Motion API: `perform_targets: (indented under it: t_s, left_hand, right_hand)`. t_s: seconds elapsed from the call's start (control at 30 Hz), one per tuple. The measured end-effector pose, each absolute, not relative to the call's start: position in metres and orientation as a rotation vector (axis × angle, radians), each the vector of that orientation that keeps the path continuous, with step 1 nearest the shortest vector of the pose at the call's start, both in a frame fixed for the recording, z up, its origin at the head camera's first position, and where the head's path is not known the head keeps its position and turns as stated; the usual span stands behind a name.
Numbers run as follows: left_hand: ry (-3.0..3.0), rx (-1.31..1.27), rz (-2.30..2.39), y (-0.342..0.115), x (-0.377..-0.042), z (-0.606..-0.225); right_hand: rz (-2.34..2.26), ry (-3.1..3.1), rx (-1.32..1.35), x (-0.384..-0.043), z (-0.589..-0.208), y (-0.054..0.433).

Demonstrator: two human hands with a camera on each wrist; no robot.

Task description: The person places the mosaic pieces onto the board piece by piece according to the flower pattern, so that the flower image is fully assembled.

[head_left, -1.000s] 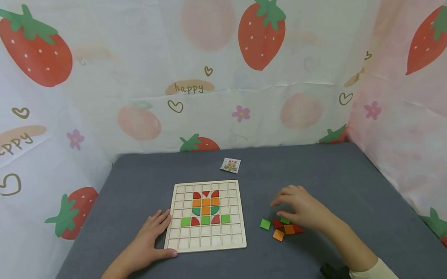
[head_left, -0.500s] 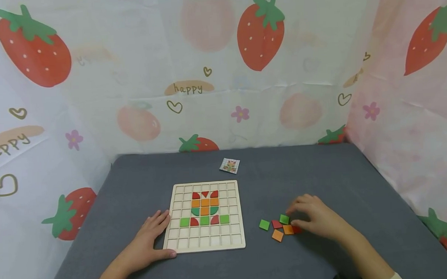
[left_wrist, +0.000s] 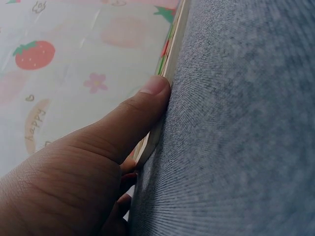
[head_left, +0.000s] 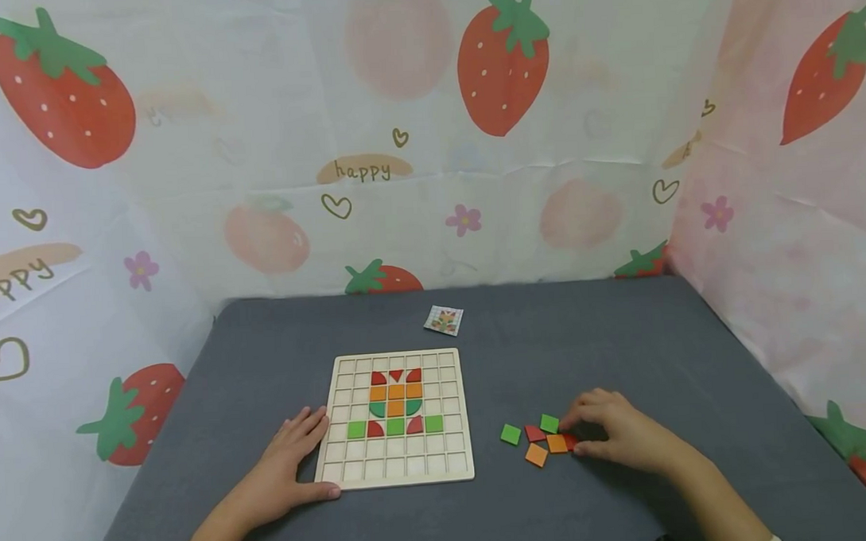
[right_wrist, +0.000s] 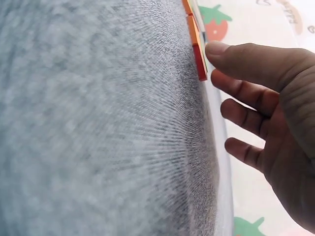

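A pale wooden grid board (head_left: pixel 436 465) lies flat on the table, with red, orange and green pieces set in its cells as a flower. My left hand (head_left: pixel 289 460) rests at its front left corner, fingers along the left edge. The thumb (left_wrist: pixel 156 87) lies against the front edge. To the board's right, my right hand (head_left: pixel 618 430) hovers low over a red tile (head_left: pixel 570 441) at the end of a loose group. Its thumb (right_wrist: pixel 219 49) is close to that red tile; whether they touch I cannot tell. The fingers are loosely bent, with a gap to the thumb.
Loose tiles lie left of the right hand: green tiles (head_left: pixel 510 434), a red piece (head_left: pixel 535 433) and orange tiles (head_left: pixel 536 455). A small picture card (head_left: pixel 444 320) lies behind the board. Strawberry-print cloth (head_left: pixel 504 244) walls the grey table (head_left: pixel 585 321) at back and sides.
My right hand has come down and slightly right, from above the loose tiles to the red tile at their right end. The left hand stays on the board.
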State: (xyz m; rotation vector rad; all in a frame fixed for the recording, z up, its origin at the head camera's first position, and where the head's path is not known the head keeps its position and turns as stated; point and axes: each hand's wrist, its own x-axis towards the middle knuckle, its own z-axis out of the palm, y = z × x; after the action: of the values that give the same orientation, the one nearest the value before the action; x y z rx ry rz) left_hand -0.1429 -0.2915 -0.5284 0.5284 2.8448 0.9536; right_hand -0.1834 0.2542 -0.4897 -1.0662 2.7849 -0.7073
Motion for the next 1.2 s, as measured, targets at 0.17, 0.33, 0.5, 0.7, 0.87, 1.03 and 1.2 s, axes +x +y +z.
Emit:
perform_targets:
  t_s: [0.17, 0.33, 0.5, 0.7, 0.87, 1.03, 1.2]
  left_hand:
    - [2.841, 0.524, 0.955, -0.292, -0.144, -0.529]
    - [2.838, 0.531, 0.954, -0.292, -0.144, -0.53]
    - [2.843, 0.544, 0.953, -0.291, -0.144, -0.53]
    - [2.85, 0.544, 0.958, -0.291, -0.144, -0.528]
    - [2.831, 0.517, 0.949, -0.292, -0.145, -0.529]
    - [2.826, 0.506, 0.946, -0.292, -0.145, -0.529]
    - [2.828, 0.523, 0.96, -0.292, -0.145, -0.528]
  right_hand:
    - [-0.71, 2.752, -1.053, -0.185, -0.491, 0.254]
    - [-0.714, 2.74, -1.038, -0.185, -0.491, 0.254]
    - [-0.71, 2.741, -1.035, -0.186, -0.492, 0.254]
    - [-0.68, 2.739, -1.023, -0.189, -0.493, 0.255]
    - [-0.64, 2.725, -1.014, -0.19, -0.491, 0.258]
    - [-0.638, 2.678, -1.027, -0.189, -0.489, 0.263]
    - [-0.645, 2.643, -0.996, -0.189, -0.484, 0.264]
